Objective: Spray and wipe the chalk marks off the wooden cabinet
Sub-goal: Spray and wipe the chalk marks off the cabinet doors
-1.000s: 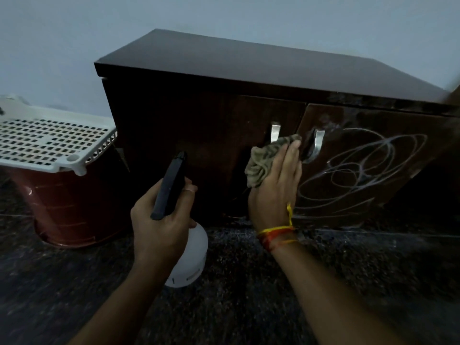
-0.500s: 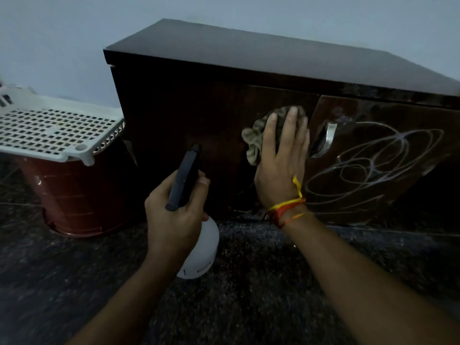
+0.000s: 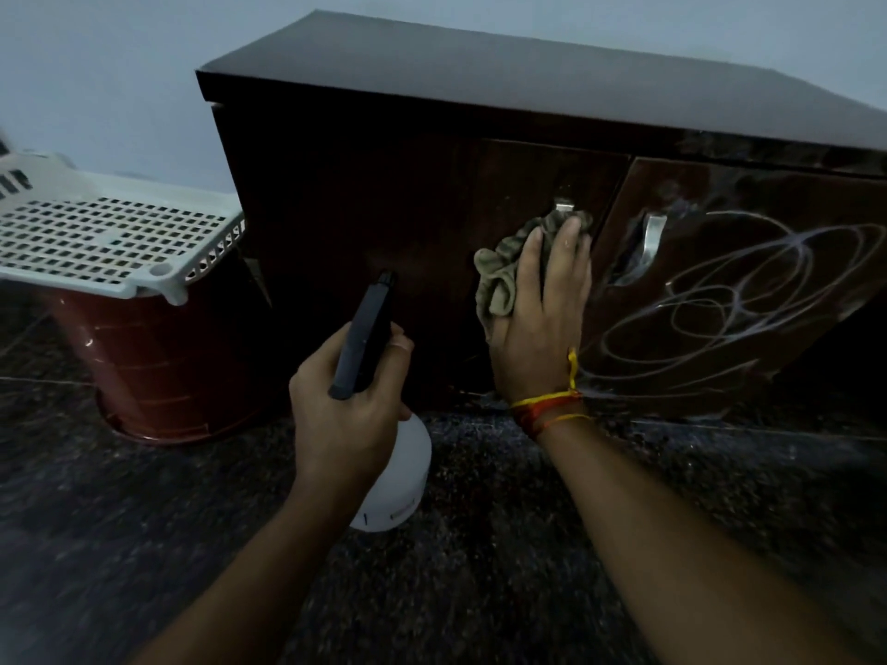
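Note:
The dark wooden cabinet (image 3: 365,184) stands low against the wall, with two doors and metal handles. White chalk loops (image 3: 739,300) cover the right door. My right hand (image 3: 542,319) presses a crumpled beige cloth (image 3: 499,276) flat against the right side of the left door, fingers straight, just below that door's handle (image 3: 565,204). My left hand (image 3: 345,405) grips a spray bottle with a black head (image 3: 365,338) and a white body (image 3: 403,482), held in front of the left door and pointing at it.
A white perforated plastic lid (image 3: 110,242) sits on a red-brown bucket (image 3: 158,371) left of the cabinet. The floor (image 3: 480,568) is dark speckled stone. The right door's curved handle (image 3: 650,244) is just right of my right hand.
My right hand slid the cloth up the left door and then back down a little below the handle. My left hand kept hold of the spray bottle.

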{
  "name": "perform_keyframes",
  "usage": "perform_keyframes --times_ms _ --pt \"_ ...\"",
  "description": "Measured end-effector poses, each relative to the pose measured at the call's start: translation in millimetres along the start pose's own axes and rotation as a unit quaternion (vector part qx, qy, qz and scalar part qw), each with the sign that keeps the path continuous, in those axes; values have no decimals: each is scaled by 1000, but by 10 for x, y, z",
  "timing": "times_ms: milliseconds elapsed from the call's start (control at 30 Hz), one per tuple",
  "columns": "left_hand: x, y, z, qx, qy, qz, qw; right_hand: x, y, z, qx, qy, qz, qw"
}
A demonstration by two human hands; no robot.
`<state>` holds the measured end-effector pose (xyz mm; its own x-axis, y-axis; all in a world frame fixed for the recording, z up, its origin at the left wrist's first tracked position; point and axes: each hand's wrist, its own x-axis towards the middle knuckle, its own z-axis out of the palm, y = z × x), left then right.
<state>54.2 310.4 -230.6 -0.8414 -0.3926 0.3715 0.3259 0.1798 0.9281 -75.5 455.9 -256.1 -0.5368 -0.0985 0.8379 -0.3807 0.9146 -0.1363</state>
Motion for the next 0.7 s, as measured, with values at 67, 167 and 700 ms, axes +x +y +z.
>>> perform_keyframes --times_ms 67,167,700 --pt "-18 -12 -15 4 -7 -2 1000 -41 -12 54 18 7 16 1000" --pt "-42 -21 -28 5 -8 -10 1000 -279 -15 145 1 -26 28 999" --pt "-13 -95 24 1 -1 -15 1000 -908 -186 324 -15 -137 145 980"
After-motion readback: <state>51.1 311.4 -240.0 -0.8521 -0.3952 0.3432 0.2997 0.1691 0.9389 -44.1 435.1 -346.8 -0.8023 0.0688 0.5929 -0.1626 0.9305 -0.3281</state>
